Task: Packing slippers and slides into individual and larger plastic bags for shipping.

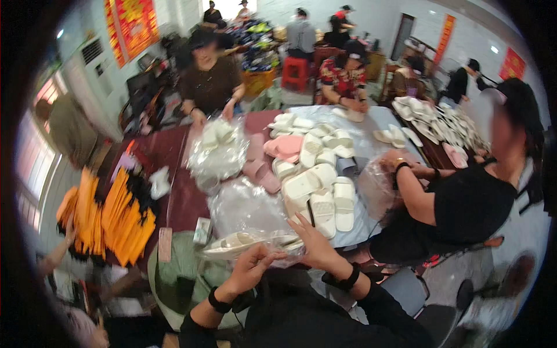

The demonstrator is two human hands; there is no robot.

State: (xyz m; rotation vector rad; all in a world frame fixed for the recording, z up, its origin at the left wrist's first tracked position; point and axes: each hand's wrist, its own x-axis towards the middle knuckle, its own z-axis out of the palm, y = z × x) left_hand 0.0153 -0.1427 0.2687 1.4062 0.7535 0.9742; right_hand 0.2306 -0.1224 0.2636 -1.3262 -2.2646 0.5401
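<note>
Close in front of me, cream slippers (226,244) lie in a clear plastic bag (293,255) at the near edge of the table. My left hand (253,268) is closed, its fingertips pinching the bag's loose edge. On the other side of the bag, my right hand (315,240) is open with its fingers stretched out; its palm is partly hidden, and I cannot tell whether it touches the film. Just beyond lies a stack of empty clear bags (246,204). Loose cream slippers (322,209) are heaped to its right, with pink slippers (262,175) among them.
At left lie bundles of orange and black pieces (125,217), a phone (165,245) and a small white box (202,231). A green sack (174,272) hangs at the table's near edge. Co-workers handle bags across the table and at right; more slippers (441,124) cover a farther table.
</note>
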